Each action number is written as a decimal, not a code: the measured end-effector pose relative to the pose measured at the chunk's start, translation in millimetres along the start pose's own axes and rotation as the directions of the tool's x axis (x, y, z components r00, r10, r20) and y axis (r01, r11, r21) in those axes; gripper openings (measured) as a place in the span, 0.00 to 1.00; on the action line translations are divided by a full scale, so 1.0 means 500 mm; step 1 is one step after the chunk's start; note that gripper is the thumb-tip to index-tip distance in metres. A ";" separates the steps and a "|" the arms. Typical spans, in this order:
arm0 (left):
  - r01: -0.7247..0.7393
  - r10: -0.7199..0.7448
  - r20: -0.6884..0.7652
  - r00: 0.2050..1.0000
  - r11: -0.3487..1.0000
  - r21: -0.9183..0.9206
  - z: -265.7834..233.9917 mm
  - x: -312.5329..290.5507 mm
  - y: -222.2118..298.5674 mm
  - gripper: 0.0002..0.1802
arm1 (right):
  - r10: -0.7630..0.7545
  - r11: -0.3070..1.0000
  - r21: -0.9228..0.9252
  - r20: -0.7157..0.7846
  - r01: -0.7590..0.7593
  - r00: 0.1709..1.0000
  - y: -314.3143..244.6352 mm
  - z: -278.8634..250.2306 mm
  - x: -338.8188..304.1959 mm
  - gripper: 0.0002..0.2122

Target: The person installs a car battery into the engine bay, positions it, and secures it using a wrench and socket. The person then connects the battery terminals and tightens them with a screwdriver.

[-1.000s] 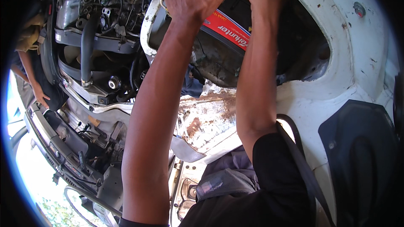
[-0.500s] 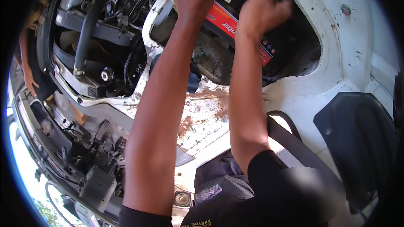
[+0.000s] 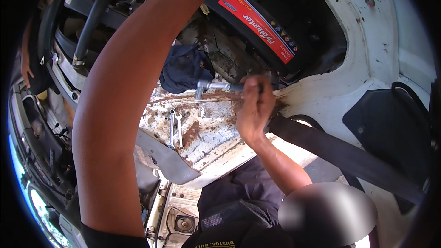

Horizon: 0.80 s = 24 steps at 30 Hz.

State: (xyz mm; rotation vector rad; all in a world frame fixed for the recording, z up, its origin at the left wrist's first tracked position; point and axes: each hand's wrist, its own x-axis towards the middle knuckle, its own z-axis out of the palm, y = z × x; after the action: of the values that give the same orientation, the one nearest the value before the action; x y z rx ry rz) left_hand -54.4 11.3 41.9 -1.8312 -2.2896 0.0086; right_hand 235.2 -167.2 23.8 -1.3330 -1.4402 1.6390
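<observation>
My right hand (image 3: pixel 253 110) is closed round the dark handle of a socket ratchet (image 3: pixel 216 85), held over the rusty white metal floor (image 3: pixel 216 110). Its silver head points left, close to a dark blue cloth (image 3: pixel 181 69). My left arm reaches up across the view, and its hand is cut off beyond the top edge, near the far left end of a black car battery (image 3: pixel 257 23) with a red label. Two wrenches (image 3: pixel 172 131) lie side by side on the metal, between my left arm and the ratchet.
The battery sits in an opening with a white painted rim (image 3: pixel 342 32). Engine parts and a grey hose (image 3: pixel 89 30) are at the upper left. A black strap (image 3: pixel 340 151) crosses the right side near a dark panel (image 3: pixel 386 133). Another person's arm (image 3: pixel 26 59) shows at far left.
My right hand has come down from above the battery to the metal floor with the ratchet in it. My left hand has gone out past the top edge, and the view has shifted.
</observation>
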 end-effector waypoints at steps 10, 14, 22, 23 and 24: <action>-0.073 0.087 0.083 0.993 0.985 -0.153 -0.047 -0.015 -0.026 0.11 | 0.144 0.923 -0.386 0.313 -0.013 0.939 0.055 -0.021 -0.033 0.17; -0.029 0.052 0.103 0.993 0.977 -0.209 -0.128 -0.046 -0.041 0.10 | 0.125 0.880 -0.462 0.445 0.108 0.886 0.043 -0.023 -0.024 0.15; -0.222 0.255 -0.099 0.962 0.521 -0.824 -0.076 -0.115 0.243 0.15 | -0.061 0.771 -0.542 0.458 0.333 0.887 0.074 -0.027 -0.035 0.13; -0.327 0.360 -0.142 0.922 0.529 -0.783 -0.058 -0.121 0.263 0.17 | -0.059 0.780 -0.534 0.457 0.326 0.888 0.072 -0.025 -0.038 0.13; -0.362 0.409 -0.133 0.903 0.553 -0.751 -0.054 -0.119 0.276 0.17 | -0.098 0.790 -0.510 0.445 0.342 0.890 0.070 -0.023 -0.037 0.12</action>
State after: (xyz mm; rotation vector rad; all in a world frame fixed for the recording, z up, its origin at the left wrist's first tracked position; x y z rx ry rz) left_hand 95.3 -18.3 40.2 -2.7331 -1.9836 -1.0142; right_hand 258.4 -188.3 -3.0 -1.0772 -2.3973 1.4092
